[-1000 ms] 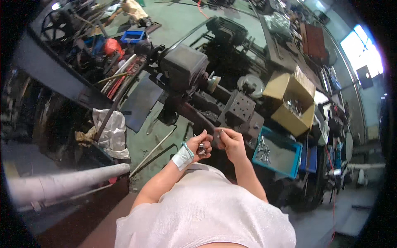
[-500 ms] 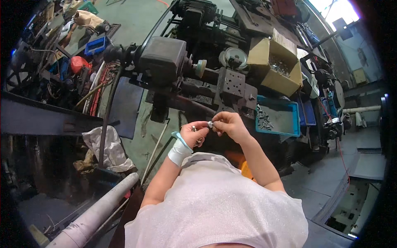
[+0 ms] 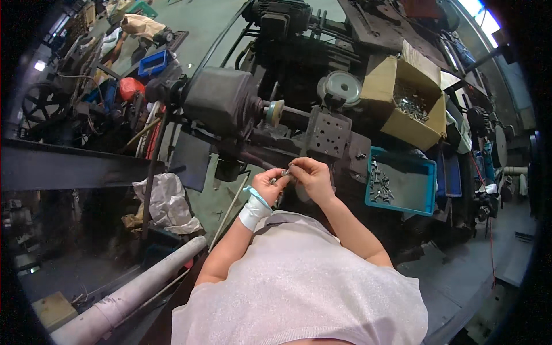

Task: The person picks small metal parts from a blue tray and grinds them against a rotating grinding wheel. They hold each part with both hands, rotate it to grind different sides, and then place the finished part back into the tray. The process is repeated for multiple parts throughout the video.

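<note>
In front of my chest, my two hands meet at the fingertips over a small silvery metal part [image 3: 284, 172]. My left hand [image 3: 268, 187] is closed and pinches the part from the left; a white wrap and a pale teal band circle that wrist. Thumb and fingers of my right hand [image 3: 313, 179] pinch together at the part's right side. The fingers cover most of the part, so its exact kind is hidden. Just beyond the hands stands a dark lathe-like machine [image 3: 215, 98] with a spindle [image 3: 275, 112] and a block with several holes [image 3: 330, 135].
To the right of my hands sits a teal tray [image 3: 402, 210] with small metal parts [image 3: 379, 185] at its left side. A cardboard box [image 3: 411, 135] holding more metal pieces stands behind it. A grey pipe [image 3: 138, 287] slants at lower left, near a crumpled white sack [image 3: 167, 204].
My view has shifted, so the machine, box and tray appear farther right or lower. Both hands still pinch at the small part, which is now more covered by fingers.
</note>
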`<control>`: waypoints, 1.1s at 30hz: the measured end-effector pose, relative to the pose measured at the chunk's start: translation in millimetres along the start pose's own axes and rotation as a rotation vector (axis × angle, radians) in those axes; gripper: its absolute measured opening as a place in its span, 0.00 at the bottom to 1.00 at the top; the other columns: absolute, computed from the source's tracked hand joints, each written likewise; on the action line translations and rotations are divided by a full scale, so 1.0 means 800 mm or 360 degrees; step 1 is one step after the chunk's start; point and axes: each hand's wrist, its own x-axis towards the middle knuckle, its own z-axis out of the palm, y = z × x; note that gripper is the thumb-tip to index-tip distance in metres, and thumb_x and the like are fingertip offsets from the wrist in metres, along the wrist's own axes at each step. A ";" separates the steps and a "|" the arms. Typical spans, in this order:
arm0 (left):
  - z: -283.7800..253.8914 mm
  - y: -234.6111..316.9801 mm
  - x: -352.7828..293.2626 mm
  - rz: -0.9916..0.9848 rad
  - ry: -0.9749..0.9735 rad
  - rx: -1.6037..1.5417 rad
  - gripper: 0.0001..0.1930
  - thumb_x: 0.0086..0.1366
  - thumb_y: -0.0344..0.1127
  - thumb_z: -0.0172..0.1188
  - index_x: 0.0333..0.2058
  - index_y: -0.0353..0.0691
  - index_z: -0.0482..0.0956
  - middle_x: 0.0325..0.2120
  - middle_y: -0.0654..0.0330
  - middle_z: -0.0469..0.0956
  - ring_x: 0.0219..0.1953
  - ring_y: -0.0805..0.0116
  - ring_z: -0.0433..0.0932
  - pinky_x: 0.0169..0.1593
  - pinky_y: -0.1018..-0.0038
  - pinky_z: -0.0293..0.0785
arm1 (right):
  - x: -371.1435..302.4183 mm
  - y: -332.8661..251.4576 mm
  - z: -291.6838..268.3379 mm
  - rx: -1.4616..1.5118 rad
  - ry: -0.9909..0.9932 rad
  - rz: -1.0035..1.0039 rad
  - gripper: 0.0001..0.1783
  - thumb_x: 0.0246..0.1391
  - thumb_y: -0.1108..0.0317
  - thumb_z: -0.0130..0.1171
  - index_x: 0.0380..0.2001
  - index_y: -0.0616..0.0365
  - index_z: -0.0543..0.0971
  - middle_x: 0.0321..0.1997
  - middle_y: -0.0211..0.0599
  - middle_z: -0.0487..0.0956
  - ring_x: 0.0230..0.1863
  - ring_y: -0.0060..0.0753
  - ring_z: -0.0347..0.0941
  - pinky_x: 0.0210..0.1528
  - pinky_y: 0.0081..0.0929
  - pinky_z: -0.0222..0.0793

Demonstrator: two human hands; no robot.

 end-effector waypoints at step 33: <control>-0.024 -0.027 0.157 -0.0331 0.0037 -0.0315 0.07 0.51 0.34 0.58 0.23 0.37 0.73 0.15 0.68 0.70 0.17 0.81 0.65 0.20 0.81 0.59 | 0.164 0.052 0.026 -0.0580 0.0584 0.0022 0.09 0.39 0.70 0.56 0.24 0.65 0.78 0.21 0.48 0.76 0.23 0.38 0.74 0.28 0.28 0.66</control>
